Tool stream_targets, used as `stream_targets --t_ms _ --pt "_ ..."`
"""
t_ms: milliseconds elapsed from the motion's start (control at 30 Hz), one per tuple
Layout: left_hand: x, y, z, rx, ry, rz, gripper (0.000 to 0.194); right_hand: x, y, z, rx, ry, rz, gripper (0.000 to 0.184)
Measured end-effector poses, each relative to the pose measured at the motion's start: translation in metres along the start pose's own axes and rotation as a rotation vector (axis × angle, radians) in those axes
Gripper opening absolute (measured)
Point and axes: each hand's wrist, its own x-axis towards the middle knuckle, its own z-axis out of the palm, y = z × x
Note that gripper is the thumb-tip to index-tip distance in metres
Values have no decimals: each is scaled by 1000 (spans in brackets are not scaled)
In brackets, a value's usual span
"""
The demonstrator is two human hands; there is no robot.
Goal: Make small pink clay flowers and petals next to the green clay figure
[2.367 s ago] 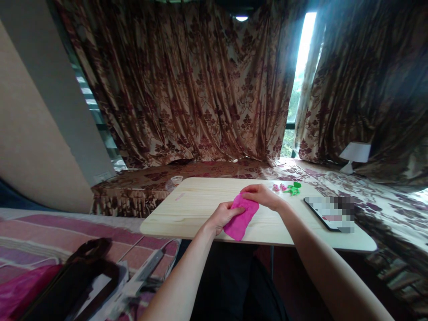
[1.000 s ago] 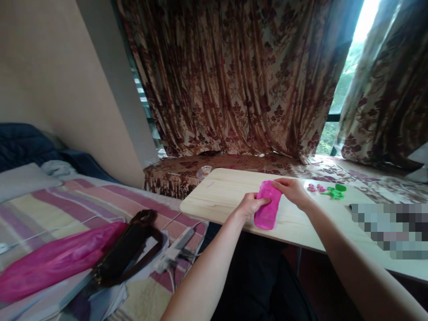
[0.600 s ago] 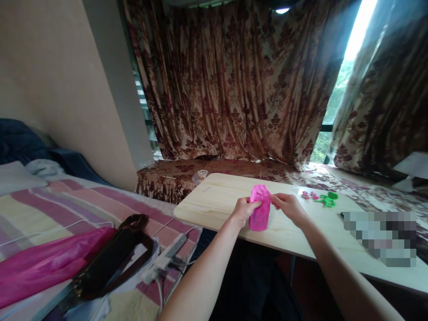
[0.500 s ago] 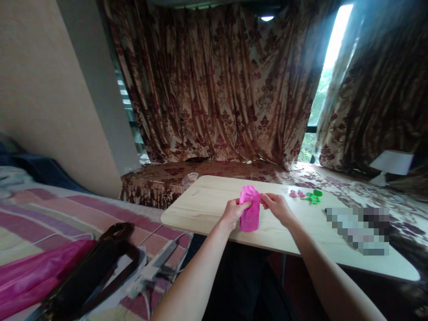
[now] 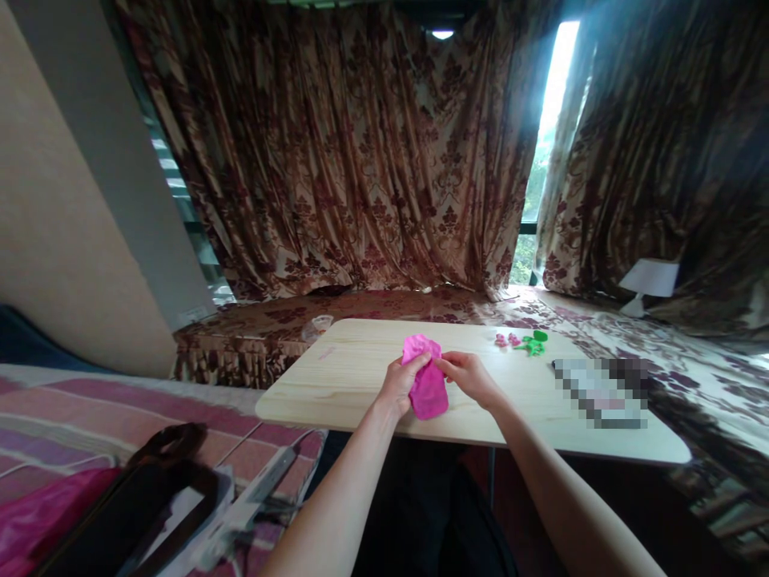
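A flat oblong piece of bright pink clay [image 5: 426,378] is held upright just above the pale wooden table [image 5: 348,377]. My left hand [image 5: 397,383] pinches its left edge, fingers closed on it. On the other side, my right hand [image 5: 469,375] grips the right edge the same way. Small pink clay bits [image 5: 505,340] and a green clay shape [image 5: 531,341] lie on the table farther back to the right.
A blurred dark flat device [image 5: 601,389] lies at the table's right. A bed with a striped cover [image 5: 90,409] is on the left, carrying a black bag [image 5: 138,497], a pink plastic bag [image 5: 30,521] and a power strip [image 5: 252,497]. Patterned curtains and a white lamp [image 5: 646,280] stand behind.
The pink clay went from lying flat on the table to being lifted and stood up between both hands. My head view swung left, then back to the right.
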Motion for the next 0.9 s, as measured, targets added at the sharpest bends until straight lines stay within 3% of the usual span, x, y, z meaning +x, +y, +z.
stream_targets --t_ms 200,367,633,900 --pt "0 -2 -1 -22 26 28 33 -1 4 4 -39 68 -3 35" --pt "0 -2 -6 -7 27 39 35 0 -2 -4 -78 29 -1 41" --pt "-4 -1 0 34 18 51 33 1 -11 -9 -96 58 -21 32" --pt "-6 1 -1 100 -30 50 35 1 -15 -16 -85 32 -35 37"
